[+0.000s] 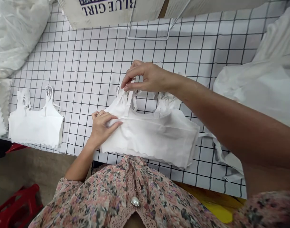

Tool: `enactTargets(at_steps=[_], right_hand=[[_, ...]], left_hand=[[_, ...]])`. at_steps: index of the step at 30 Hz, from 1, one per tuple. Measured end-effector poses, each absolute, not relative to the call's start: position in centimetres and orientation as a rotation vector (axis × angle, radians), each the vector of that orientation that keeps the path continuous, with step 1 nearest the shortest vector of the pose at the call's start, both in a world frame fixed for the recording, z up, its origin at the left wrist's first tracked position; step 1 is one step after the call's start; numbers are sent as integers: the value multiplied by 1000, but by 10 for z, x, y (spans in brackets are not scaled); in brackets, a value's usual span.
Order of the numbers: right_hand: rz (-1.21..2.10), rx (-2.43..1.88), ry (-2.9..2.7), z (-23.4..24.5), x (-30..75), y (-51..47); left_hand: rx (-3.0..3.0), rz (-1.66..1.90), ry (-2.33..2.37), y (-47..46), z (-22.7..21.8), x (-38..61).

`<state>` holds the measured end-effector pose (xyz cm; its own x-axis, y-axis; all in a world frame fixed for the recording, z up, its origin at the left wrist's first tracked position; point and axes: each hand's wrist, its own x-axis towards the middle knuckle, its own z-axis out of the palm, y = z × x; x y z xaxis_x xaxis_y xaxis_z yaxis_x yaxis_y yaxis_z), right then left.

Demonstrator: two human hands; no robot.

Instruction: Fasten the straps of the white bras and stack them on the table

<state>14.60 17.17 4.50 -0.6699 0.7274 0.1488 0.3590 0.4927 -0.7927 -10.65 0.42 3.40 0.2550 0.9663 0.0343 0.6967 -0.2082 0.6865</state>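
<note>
A white strappy bra top (147,136) lies spread on the checked tablecloth (83,63) in front of me. My left hand (102,126) pinches the top's upper edge at its left side, thumb and index finger closing on the fabric near the strap base. Above it, my right hand (145,76) holds a thin white shoulder strap (130,96) between thumb and fingers, drawn up from the top. The other strap bunches loosely at the top's right side.
A second white bra top (35,126) lies at the left. White fabric in a plastic bag (16,34) fills the far left, with more white cloth (261,79) at the right. A cardboard box (107,15) and a white wire stand (148,38) are at the back. A red stool (19,207) stands below left.
</note>
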Motion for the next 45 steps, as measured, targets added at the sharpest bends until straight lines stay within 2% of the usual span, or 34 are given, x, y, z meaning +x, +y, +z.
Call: enactTargets(at_steps=[9,12,16,19,24,29,34,45], right_hand=[[1011,-898,-2143,46,140,198],[832,-975,-2128,42,143,187],[511,-1039,-2082,48,158,117],[377,-900,-2133,49,170,41],[183,-961,-2444,22,176,-54],[147,-1017,-2577,-4,178,-79],[137,-1001,-2553,-9,176,-79],[108,-984,-2552,-10,176,-78]], left_hand=[[1881,549,1584,13,34,-113],[1872,543,1573,17,38,-110],[1858,491,1540,25,43,-101],[1847,490,1551,35,43,-94],[1854,483,1537,59,46,-87],[1537,476,1426,75,64,-84],[1066,510,1224,95,89,-80],[887,686,1280,150,118,-93]])
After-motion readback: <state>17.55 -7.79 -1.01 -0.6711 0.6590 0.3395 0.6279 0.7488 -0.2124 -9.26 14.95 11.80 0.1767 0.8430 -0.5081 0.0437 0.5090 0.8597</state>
